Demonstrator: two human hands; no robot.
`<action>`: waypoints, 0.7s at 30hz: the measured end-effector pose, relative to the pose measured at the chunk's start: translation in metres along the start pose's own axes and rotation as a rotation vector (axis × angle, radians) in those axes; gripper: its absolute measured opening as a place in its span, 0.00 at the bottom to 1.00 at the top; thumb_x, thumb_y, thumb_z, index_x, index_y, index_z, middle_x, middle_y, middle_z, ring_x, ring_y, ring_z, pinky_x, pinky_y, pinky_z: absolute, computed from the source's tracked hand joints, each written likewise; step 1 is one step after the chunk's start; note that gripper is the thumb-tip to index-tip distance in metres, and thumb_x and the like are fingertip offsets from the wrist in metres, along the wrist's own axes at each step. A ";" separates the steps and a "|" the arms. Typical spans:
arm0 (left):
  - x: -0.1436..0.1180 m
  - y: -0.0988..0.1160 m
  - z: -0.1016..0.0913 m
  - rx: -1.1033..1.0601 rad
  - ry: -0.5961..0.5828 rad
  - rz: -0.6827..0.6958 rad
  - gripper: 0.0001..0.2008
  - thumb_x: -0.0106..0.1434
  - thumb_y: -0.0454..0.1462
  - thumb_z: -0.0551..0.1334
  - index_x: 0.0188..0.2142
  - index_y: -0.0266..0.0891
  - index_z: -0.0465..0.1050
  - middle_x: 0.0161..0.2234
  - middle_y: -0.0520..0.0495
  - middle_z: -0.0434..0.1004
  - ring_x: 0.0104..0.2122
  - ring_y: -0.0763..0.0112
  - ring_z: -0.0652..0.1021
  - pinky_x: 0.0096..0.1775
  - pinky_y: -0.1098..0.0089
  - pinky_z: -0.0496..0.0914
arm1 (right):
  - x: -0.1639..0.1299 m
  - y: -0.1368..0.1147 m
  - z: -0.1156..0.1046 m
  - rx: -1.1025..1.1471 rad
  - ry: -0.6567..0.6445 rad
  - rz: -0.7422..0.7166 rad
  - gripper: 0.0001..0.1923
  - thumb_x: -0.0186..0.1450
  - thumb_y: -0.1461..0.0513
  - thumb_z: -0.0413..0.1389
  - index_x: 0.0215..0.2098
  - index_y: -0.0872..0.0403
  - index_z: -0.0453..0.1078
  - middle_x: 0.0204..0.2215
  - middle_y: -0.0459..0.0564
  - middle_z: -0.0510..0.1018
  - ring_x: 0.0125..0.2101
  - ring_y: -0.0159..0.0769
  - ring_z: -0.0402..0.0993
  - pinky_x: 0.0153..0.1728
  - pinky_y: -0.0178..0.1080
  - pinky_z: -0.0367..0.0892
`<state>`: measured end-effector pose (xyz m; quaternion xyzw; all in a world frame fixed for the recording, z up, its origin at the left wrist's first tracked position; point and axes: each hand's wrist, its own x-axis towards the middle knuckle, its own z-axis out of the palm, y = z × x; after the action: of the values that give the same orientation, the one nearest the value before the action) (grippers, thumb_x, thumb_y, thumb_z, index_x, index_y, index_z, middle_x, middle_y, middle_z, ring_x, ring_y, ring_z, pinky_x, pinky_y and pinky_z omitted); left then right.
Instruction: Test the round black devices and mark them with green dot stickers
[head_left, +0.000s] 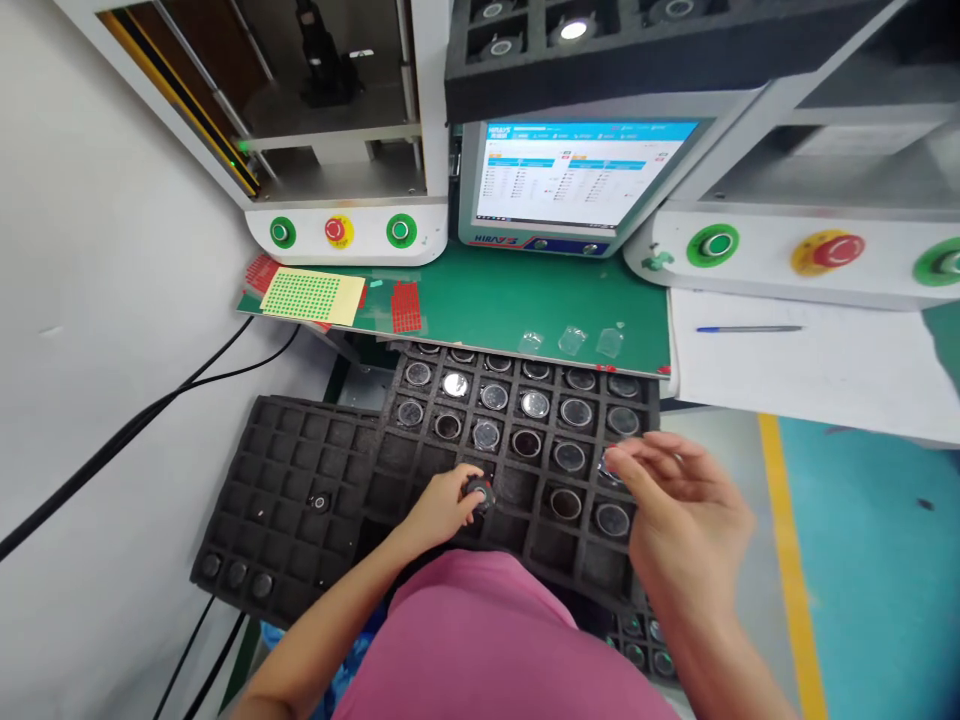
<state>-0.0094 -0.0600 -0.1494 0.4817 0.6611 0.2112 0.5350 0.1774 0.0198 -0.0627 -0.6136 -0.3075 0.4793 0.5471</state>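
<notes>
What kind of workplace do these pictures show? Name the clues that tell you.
Probably a factory assembly or inspection station. Clues: machines with green and red push buttons, a monitor showing data tables, and black foam trays holding rows of small round parts that the left hand and right hand sort.

Matt black foam tray [540,545] holds glossy glass-faced round parts [534,404]; smooth green mat [510,300].

The person wears a pink top [480,640], with both forearms and hands bare of sleeves and gloves.
</notes>
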 end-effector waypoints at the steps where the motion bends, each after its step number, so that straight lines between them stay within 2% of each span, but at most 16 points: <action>1: -0.002 -0.008 0.008 0.029 0.013 -0.014 0.07 0.60 0.33 0.59 0.40 0.37 0.70 0.23 0.55 0.71 0.21 0.73 0.74 0.29 0.72 0.71 | -0.001 0.002 -0.002 -0.024 0.007 0.024 0.19 0.43 0.61 0.72 0.30 0.54 0.72 0.24 0.42 0.77 0.27 0.30 0.74 0.31 0.33 0.71; 3: -0.007 -0.017 0.024 0.083 0.067 -0.033 0.07 0.59 0.32 0.62 0.39 0.38 0.72 0.26 0.53 0.74 0.26 0.70 0.76 0.34 0.68 0.72 | -0.005 0.006 -0.002 -0.043 0.016 0.067 0.19 0.43 0.59 0.73 0.30 0.54 0.73 0.24 0.42 0.78 0.27 0.30 0.75 0.32 0.33 0.71; 5: -0.013 -0.022 0.035 0.122 0.138 -0.039 0.07 0.58 0.31 0.64 0.37 0.39 0.73 0.36 0.48 0.78 0.32 0.68 0.78 0.39 0.66 0.73 | -0.010 0.008 0.000 -0.027 0.018 0.088 0.18 0.42 0.61 0.73 0.30 0.53 0.74 0.25 0.43 0.79 0.27 0.30 0.75 0.33 0.33 0.71; 8: -0.022 -0.035 0.033 0.149 0.268 -0.049 0.13 0.54 0.33 0.69 0.40 0.43 0.75 0.51 0.47 0.73 0.38 0.68 0.79 0.44 0.66 0.74 | -0.016 0.008 0.006 0.011 0.017 0.091 0.16 0.41 0.65 0.73 0.27 0.53 0.75 0.25 0.46 0.78 0.27 0.30 0.75 0.34 0.33 0.72; 10: -0.033 -0.055 0.017 0.159 0.409 -0.104 0.12 0.58 0.34 0.67 0.43 0.43 0.75 0.51 0.46 0.72 0.40 0.69 0.78 0.44 0.67 0.74 | -0.019 0.007 0.009 0.007 0.031 0.093 0.16 0.39 0.67 0.73 0.24 0.52 0.74 0.25 0.47 0.78 0.27 0.31 0.74 0.35 0.34 0.72; 13: -0.059 -0.100 -0.020 0.181 0.676 -0.290 0.09 0.68 0.34 0.56 0.44 0.36 0.73 0.46 0.42 0.73 0.40 0.68 0.77 0.44 0.64 0.74 | -0.021 0.005 0.013 -0.054 0.071 0.092 0.15 0.38 0.66 0.72 0.23 0.51 0.74 0.26 0.47 0.78 0.28 0.32 0.74 0.36 0.37 0.72; 15: -0.079 -0.132 -0.044 0.195 0.805 -0.428 0.09 0.69 0.36 0.57 0.45 0.34 0.71 0.44 0.43 0.74 0.42 0.66 0.77 0.45 0.59 0.74 | -0.022 0.004 0.015 -0.075 0.079 0.087 0.15 0.38 0.66 0.72 0.22 0.50 0.73 0.25 0.46 0.77 0.28 0.32 0.73 0.37 0.38 0.71; 18: -0.099 -0.171 -0.068 0.195 0.898 -0.600 0.13 0.67 0.40 0.61 0.48 0.35 0.71 0.48 0.43 0.74 0.46 0.62 0.76 0.47 0.55 0.73 | -0.022 0.003 0.019 -0.028 0.054 0.090 0.16 0.37 0.67 0.71 0.22 0.50 0.72 0.23 0.46 0.75 0.27 0.33 0.72 0.35 0.39 0.70; 21: -0.102 -0.193 -0.076 0.146 0.946 -0.740 0.16 0.66 0.41 0.62 0.51 0.36 0.70 0.51 0.42 0.73 0.48 0.60 0.76 0.48 0.54 0.73 | -0.021 0.004 0.024 0.055 0.008 0.085 0.18 0.37 0.67 0.71 0.23 0.50 0.71 0.21 0.45 0.76 0.26 0.32 0.71 0.35 0.40 0.68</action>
<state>-0.1613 -0.2165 -0.2257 0.1093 0.9637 0.1565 0.1866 0.1475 0.0085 -0.0596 -0.6126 -0.2659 0.5079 0.5442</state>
